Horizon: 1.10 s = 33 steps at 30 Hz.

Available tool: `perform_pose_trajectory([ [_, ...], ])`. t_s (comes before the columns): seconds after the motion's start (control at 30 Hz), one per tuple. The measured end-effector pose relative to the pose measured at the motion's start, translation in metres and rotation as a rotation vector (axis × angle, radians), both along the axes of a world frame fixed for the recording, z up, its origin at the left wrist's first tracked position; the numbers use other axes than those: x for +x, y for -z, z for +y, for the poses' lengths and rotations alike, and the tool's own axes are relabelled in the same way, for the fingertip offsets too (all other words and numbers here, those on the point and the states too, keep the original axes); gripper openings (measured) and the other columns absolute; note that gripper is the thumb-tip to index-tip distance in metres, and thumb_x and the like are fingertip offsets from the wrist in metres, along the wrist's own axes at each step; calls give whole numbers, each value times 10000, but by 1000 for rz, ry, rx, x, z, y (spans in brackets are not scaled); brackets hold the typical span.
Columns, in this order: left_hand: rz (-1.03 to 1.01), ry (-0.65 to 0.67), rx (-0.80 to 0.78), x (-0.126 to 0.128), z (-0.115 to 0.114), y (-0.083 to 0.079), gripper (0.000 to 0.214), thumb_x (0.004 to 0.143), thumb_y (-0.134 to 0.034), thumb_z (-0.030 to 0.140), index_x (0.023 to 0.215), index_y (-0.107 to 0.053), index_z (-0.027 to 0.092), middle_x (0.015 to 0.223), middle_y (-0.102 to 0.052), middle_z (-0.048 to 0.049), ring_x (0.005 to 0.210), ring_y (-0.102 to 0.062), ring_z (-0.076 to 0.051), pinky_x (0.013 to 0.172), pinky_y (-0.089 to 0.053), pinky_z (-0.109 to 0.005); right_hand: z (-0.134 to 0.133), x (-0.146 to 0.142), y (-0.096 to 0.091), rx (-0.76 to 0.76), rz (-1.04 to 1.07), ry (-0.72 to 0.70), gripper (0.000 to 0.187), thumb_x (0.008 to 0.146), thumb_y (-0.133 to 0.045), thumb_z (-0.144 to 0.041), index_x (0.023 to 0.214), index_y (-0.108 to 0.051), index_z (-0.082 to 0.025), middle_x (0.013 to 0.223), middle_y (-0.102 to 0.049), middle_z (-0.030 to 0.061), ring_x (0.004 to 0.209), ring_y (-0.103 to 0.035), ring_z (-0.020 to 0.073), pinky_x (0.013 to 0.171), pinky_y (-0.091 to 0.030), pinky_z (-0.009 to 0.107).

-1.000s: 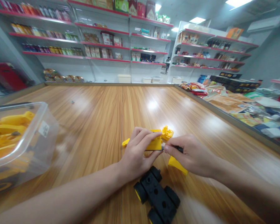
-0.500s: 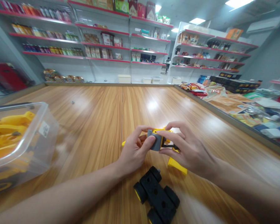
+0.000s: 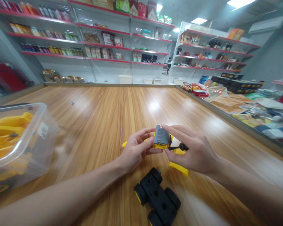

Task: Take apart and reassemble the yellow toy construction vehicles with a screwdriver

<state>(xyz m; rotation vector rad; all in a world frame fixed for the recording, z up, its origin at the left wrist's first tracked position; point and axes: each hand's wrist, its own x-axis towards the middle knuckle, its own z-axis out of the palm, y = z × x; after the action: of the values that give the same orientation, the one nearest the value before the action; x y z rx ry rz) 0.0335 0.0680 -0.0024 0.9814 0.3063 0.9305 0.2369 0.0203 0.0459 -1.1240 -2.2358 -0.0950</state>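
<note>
My left hand (image 3: 134, 152) and my right hand (image 3: 193, 150) together grip a small yellow toy part with a grey ribbed top (image 3: 161, 138), held just above the wooden table (image 3: 101, 106). A thin black tool (image 3: 180, 147) lies across my right palm, its shaft pointing at the part. Just below my hands rests a black toy chassis with four wheels (image 3: 158, 197). A loose yellow piece (image 3: 179, 168) lies on the table under my right hand, and another yellow bit (image 3: 124, 144) pokes out beside my left hand.
A clear plastic bin (image 3: 21, 141) with yellow toy vehicles in it stands at the left edge. Packaged goods (image 3: 238, 103) cover the counter along the right. Stocked shop shelves (image 3: 96, 44) line the back wall. A tiny object (image 3: 72, 102) lies far left on the table.
The yellow part has been turned over between my hands, so its grey top now faces up. My right hand has shifted from pressing the tool into it to cradling it from the side.
</note>
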Motion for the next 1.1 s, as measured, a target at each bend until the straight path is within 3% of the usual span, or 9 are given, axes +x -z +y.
perform_pose_trajectory([
  [0.13,-3,32,-49,0,-1,-2,311,890,-646,177,1197,-598,178,1094,-682,-79,906,-695,-157,808,-603,-297,-1,-2,-3,0,65,-2,568,814,-686,-259,1360,-538,-206,1230,-653,67,1038,-654,212,889,-541,329],
  [0.3,55,-12,80,-6,-5,-8,385,873,-659,220,1236,-528,227,1046,-636,-51,820,-659,-162,651,-546,-275,-1,-2,-13,-108,198,131,468,814,-683,-278,1270,-610,-200,1087,-711,58,779,-689,185,641,-537,292],
  [0.37,143,-82,208,-14,-11,-13,284,872,-658,252,1131,-554,208,988,-629,-41,836,-629,-160,673,-499,-267,-1,-1,-16,-129,233,157,421,831,-666,-297,1238,-627,-201,1008,-726,48,676,-670,162,560,-497,276],
  [0.43,307,-82,417,-26,-21,-22,214,869,-649,285,1045,-575,187,1008,-634,-60,932,-596,-188,806,-476,-322,-2,-1,-17,-78,218,163,406,808,-681,-307,1195,-642,-188,952,-728,43,605,-638,146,523,-463,273],
  [0.53,615,52,831,-43,-40,-37,408,790,-689,277,1168,-567,186,1187,-599,-104,1086,-529,-267,984,-400,-438,-4,-3,-17,21,144,144,434,747,-718,-303,1153,-645,-168,955,-722,47,575,-605,139,529,-446,283],
  [0.67,727,111,1091,-55,-57,-43,611,717,-676,254,1297,-494,188,1215,-571,-131,1085,-491,-310,985,-401,-501,-9,-6,-17,43,111,93,426,741,-708,-304,1140,-625,-179,995,-713,45,641,-629,152,585,-474,286],
  [0.87,708,72,1230,-55,-55,-25,561,653,-669,237,1199,-556,176,1060,-568,-122,969,-516,-281,898,-450,-475,-14,-4,-19,97,45,36,448,746,-694,-316,1162,-583,-193,1053,-695,62,822,-677,218,754,-519,340],
  [1.0,691,85,1231,-57,-54,-28,551,646,-680,249,1179,-577,155,1026,-539,-126,948,-534,-275,864,-492,-463,-16,-4,-20,34,10,-23,457,767,-682,-317,1191,-555,-203,1066,-683,54,830,-673,211,759,-522,336],
  [1.1,658,87,1269,-62,-52,-32,436,711,-586,130,1141,-618,199,1099,-546,-123,1044,-544,-278,937,-473,-480,-15,-5,-20,-10,-8,-78,449,779,-673,-308,1197,-546,-206,1065,-677,46,863,-665,205,764,-518,324],
])
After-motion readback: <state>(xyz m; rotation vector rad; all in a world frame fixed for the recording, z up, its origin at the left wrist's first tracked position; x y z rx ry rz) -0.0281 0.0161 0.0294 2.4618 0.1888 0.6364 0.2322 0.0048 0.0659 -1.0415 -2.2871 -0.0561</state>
